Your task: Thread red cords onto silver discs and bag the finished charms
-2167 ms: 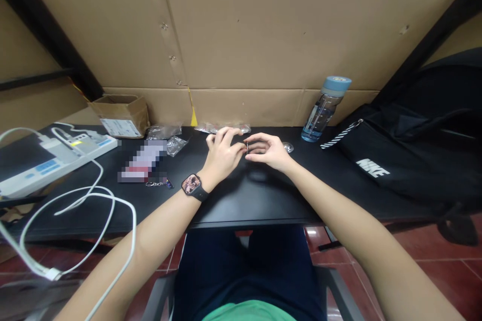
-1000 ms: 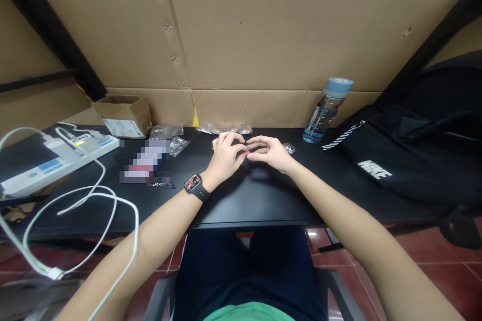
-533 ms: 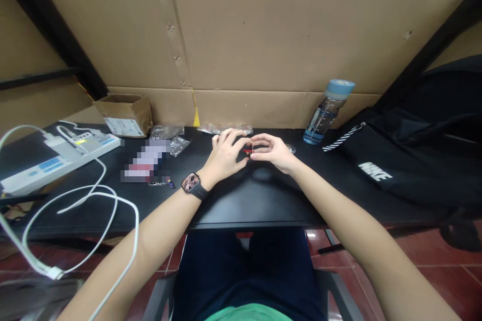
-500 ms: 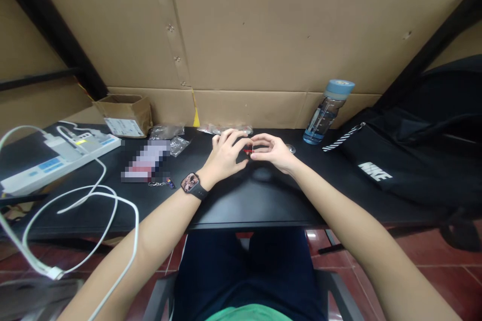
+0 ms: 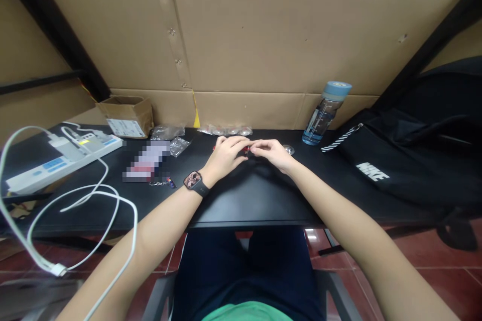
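Note:
Over the black table point(image 5: 241, 200), my left hand point(image 5: 226, 157) curls around a small red thing point(image 5: 246, 149), most of it hidden behind the fingers. A spot of red also shows at the far side of that hand. Close beside it, the thumb and fingers of my right hand point(image 5: 274, 154) are pinched together at the edge of the red thing, where a thin pale line shows. What exactly the right fingertips hold is too small to make out. Just behind my right hand lies a small clear round piece point(image 5: 289, 149).
Clear plastic packaging point(image 5: 226, 130) lies along the cardboard wall. Left stand a cardboard box point(image 5: 128, 116), small bags point(image 5: 178, 146), a blurred-out flat item point(image 5: 148, 160), a keychain point(image 5: 161, 183) and a power strip point(image 5: 64, 163) with white cables. Right are a water bottle point(image 5: 324, 115) and a black backpack point(image 5: 406, 160).
My fingers have closed in: the left fingers sit lower and flatter over the red thing, and the right fingers, spread before, are now pinched together. The view has shifted slightly.

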A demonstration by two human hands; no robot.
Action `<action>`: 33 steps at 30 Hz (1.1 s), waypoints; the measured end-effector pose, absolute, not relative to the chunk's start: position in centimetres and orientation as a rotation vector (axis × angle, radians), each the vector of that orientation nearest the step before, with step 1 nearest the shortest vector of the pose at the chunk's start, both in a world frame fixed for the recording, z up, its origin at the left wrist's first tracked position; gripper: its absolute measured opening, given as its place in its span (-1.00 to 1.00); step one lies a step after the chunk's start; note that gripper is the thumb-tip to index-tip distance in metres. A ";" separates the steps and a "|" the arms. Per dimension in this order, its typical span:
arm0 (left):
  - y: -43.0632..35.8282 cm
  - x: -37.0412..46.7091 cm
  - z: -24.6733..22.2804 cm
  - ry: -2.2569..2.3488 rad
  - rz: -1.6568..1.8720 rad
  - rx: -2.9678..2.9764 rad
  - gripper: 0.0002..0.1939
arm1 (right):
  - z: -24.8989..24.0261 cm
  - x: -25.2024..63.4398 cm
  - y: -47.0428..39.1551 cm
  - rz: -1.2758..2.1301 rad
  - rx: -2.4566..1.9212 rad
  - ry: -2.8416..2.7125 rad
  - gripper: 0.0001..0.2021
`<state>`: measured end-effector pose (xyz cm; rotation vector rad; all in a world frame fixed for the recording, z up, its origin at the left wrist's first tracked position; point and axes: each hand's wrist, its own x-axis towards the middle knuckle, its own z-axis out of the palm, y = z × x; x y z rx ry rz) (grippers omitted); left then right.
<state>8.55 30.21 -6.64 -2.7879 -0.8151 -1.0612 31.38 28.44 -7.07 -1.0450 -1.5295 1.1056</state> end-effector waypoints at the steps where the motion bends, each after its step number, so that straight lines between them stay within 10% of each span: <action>1: 30.3 8.6 -6.7 -0.788 -1.071 -2.816 -0.57 | -7.1 31.3 28.4 1.081 -1.037 -1.548 -0.70; 33: 30.1 8.5 -7.1 -0.902 -0.803 -2.977 -0.76 | -6.8 32.7 28.5 0.145 -1.435 -2.067 -0.86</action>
